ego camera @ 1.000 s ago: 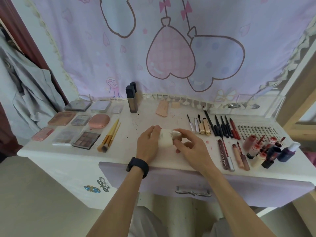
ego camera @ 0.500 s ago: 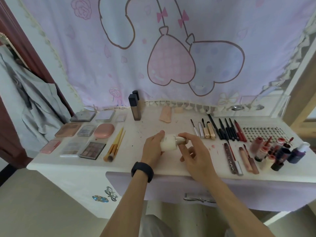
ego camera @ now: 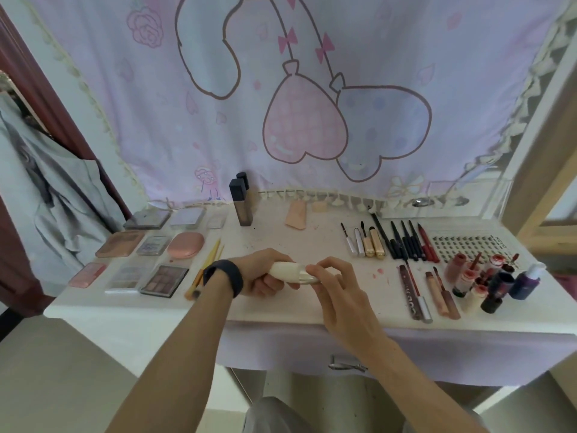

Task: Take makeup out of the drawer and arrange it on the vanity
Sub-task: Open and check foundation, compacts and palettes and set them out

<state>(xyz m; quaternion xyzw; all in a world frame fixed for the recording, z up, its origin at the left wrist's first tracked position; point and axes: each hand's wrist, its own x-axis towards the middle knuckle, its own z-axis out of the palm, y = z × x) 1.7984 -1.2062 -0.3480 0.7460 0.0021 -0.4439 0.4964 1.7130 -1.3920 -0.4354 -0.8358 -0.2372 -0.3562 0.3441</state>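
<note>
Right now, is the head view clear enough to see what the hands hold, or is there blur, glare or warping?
Head view: soft, even light, no glare; the cream bottle held by the left hand and right hand looks slightly soft; the wide lens bows the vanity edge.

Lash card (ego camera: 465, 245): small sideways print at its right edge, apparently "XOYO". Dark lip tube (ego camera: 411, 293): pale lettering, illegible.

Left hand (ego camera: 265, 272), right hand (ego camera: 340, 295), both curled
</note>
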